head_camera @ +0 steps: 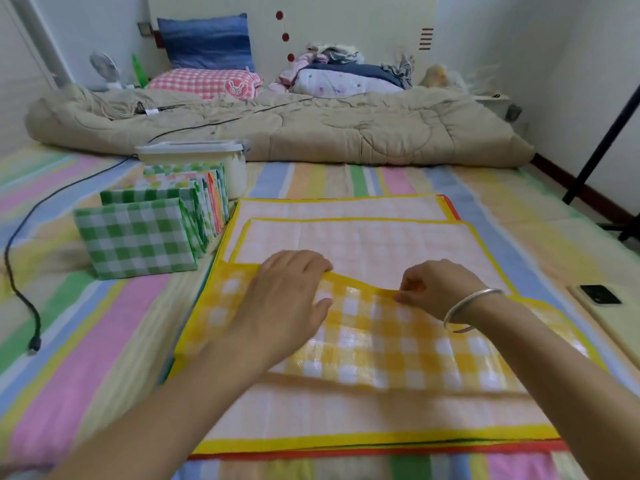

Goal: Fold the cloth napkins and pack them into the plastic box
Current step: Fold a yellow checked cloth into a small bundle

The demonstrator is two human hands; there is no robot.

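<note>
The bed's wide pastel-striped sheet (104,358) filled most of the room, with a rumpled beige quilt (311,133) bunched across its far end. In front of the person lay a flat stack of pale, yellow-bordered woven napkins (346,209). The yellow-and-white checked napkin (398,341) on top had a band turned over so that its glossy check faced up. Its long axis ran left to right across both arms, and the free edge of the band lay at the far side of the hands, right at the fingertips.

A row of folded green-checked napkins (138,237) stood on edge to the far left. Just behind them sat the lidded translucent plastic box (235,168), nearer the left arm.

The left hand (291,299) lay flat, palm down, pressing on the band. The right hand (436,289) pinched the yellow border between thumb and fingers. I judged the next fold would carry that edge away from the person.
</note>
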